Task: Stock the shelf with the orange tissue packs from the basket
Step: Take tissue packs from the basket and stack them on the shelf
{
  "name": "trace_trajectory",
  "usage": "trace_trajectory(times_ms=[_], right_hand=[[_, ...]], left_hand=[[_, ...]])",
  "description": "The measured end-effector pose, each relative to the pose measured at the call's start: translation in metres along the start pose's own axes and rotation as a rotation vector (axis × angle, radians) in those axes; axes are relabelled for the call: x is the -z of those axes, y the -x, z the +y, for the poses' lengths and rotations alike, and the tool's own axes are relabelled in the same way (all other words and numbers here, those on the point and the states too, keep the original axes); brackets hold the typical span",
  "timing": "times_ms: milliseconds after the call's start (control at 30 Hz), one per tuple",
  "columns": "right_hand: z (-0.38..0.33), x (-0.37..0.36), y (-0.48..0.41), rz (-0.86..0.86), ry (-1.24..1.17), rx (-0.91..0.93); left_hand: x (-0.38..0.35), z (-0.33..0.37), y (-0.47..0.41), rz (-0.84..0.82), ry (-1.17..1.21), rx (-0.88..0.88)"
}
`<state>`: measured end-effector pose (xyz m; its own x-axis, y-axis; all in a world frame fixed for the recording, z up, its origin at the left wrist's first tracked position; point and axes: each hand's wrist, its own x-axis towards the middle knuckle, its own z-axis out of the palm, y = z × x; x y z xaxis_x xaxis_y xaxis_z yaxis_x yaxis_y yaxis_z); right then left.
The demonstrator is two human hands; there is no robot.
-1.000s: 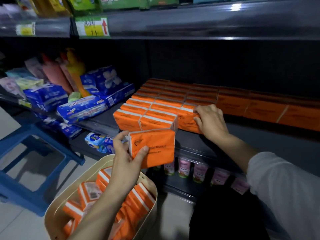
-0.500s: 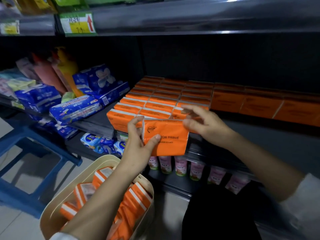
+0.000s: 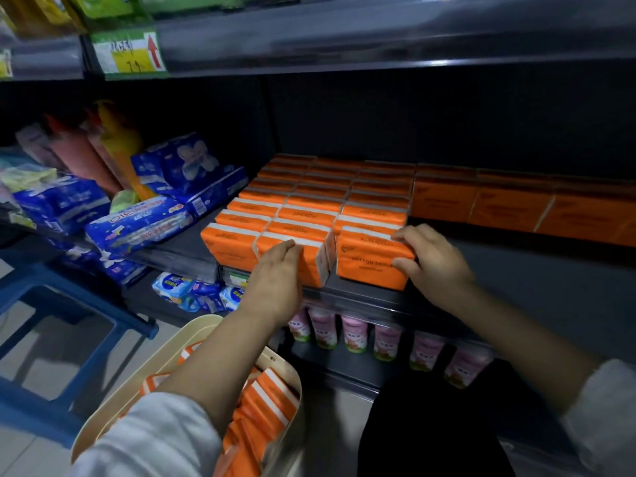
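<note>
An orange tissue pack [image 3: 364, 266] stands at the front right of the orange rows [image 3: 320, 201] on the dark shelf [image 3: 516, 280]. My right hand [image 3: 433, 266] grips its right end, fingers on top and thumb on the front face. My left hand [image 3: 275, 280] rests against the front of the neighbouring middle pack [image 3: 315, 266], fingertips over its top edge. Below my left forearm, the beige basket [image 3: 192, 335] holds several more orange packs [image 3: 268, 401].
Blue wrapped packs [image 3: 137, 225] lie on the shelf to the left. More orange packs [image 3: 509, 208] line the back right. Pink bottles [image 3: 354, 332] stand on the lower shelf. A blue stool [image 3: 69, 304] is on the floor at left. The upper shelf edge carries a price tag [image 3: 130, 53].
The pack my left hand held in the air now stands on the shelf at the front right. My right hand took hold of it, and my left hand moved onto the middle pack.
</note>
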<state>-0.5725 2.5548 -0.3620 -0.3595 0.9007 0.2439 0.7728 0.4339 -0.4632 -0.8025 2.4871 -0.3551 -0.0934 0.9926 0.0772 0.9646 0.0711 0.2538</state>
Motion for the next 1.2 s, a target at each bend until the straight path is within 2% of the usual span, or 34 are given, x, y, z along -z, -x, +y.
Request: trace_trajectory(times_ms=[200,333,467,633,767,1000,1200], right_hand=[[-0.005,-0.029,-0.005,0.167,0.099,0.164],[-0.004,-0.035,-0.004,0.203,0.211,0.158],[-0.009,-0.03,-0.004,0.157,0.269,0.111],[-0.024,-0.017,0.011,0.163,0.224,0.062],[-0.061,-0.025,0.027,0.195,0.123,0.217],[-0.143,-0.092,0.048,-0.074,0.046,0.443],[-0.179,-0.157,0.051,-0.444,0.051,0.339]], left_hand=[[0.0,0.0,-0.002,-0.032,0.023,0.015],[0.004,-0.003,-0.003,-0.06,0.012,0.001],[0.013,-0.007,0.001,-0.027,0.055,-0.009],[0.029,-0.036,0.03,0.113,0.098,0.017],[0.031,-0.081,0.078,0.089,0.029,0.101],[0.024,-0.155,0.157,0.016,0.02,0.301],[0.021,-0.194,0.175,0.064,0.117,0.393]])
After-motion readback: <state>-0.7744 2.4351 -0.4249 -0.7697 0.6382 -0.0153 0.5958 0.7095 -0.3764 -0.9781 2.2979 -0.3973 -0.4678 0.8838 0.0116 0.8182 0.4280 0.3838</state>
